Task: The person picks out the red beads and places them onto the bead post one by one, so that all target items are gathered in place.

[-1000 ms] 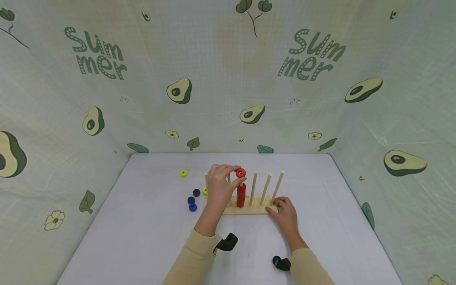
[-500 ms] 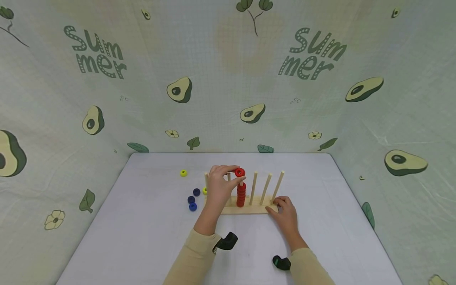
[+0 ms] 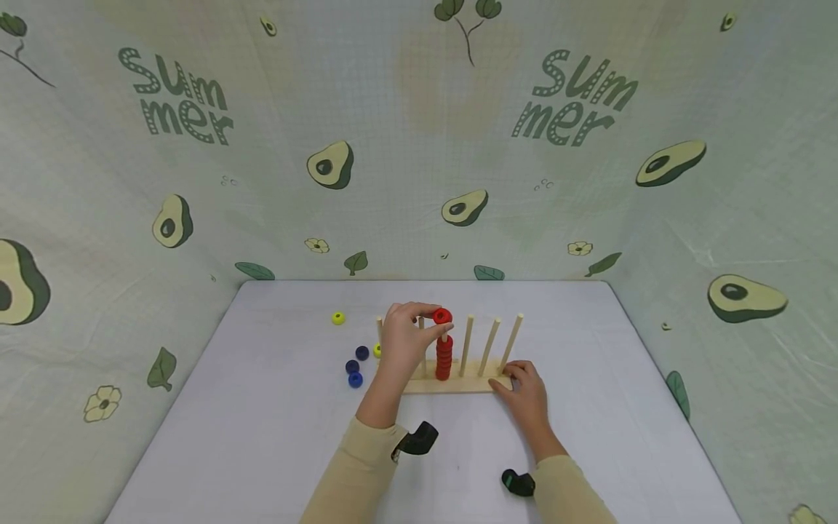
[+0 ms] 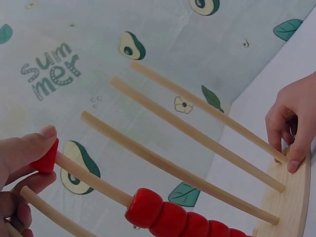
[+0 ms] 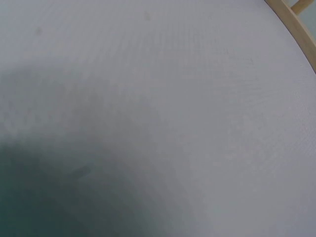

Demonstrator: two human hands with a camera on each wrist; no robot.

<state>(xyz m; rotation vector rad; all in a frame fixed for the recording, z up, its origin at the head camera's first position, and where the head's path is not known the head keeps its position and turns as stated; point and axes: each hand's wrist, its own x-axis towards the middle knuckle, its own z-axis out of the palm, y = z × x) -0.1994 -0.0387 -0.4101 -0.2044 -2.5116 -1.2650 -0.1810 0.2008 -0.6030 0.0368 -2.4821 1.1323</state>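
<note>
My left hand [image 3: 404, 342] pinches a red bead [image 3: 442, 316] between thumb and fingertips, at the top of a wooden peg. Lower on that same peg sits a stack of red beads [image 3: 444, 358]. The left wrist view shows the pinched bead [image 4: 47, 159] right at the peg's tip, with bare peg between it and the stack [image 4: 170, 217]. My right hand [image 3: 524, 397] grips the right end of the wooden base [image 3: 452, 387], thumb in front and fingers behind. Part of the base's left side is hidden behind my left hand and forearm.
Three bare pegs [image 3: 489, 348] rise from the base's right part. Left of the base lie several dark blue beads [image 3: 355, 380] and a yellow bead [image 3: 377, 351]; another yellow bead [image 3: 337, 318] lies farther back. A printed curtain stands behind the white table [image 3: 262, 437].
The pinched red bead has shifted and turned very slightly at the peg's top, staying in my left hand. My right hand has kept its hold on the base.
</note>
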